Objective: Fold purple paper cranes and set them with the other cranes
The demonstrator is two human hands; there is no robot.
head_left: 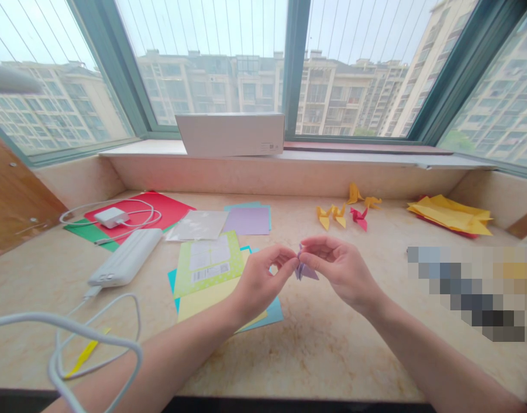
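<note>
Between both hands, above the stone counter, is a small purple origami crane [308, 272], its folded paper partly covered by my fingers. My left hand [269, 272] pinches its left side between thumb and fingertips. From the other side my right hand [336, 265] pinches the upper part, thumb against fingers. Just behind the hands stand several finished yellow paper cranes [338, 216] and one red paper crane [359, 218]. Under and beside my left forearm lie pale yellow sheets [203, 301], blue sheets and a green printed paper pack [231, 252].
Purple square paper [248, 221] and a clear sleeve [198, 223] lie at the back. A white power bank [125, 258], a charger [112, 217] and looping cables [74, 321] occupy the left. Yellow sheets [450, 213] lie right; a white box [233, 135] stands on the sill. A blurred patch covers the far right.
</note>
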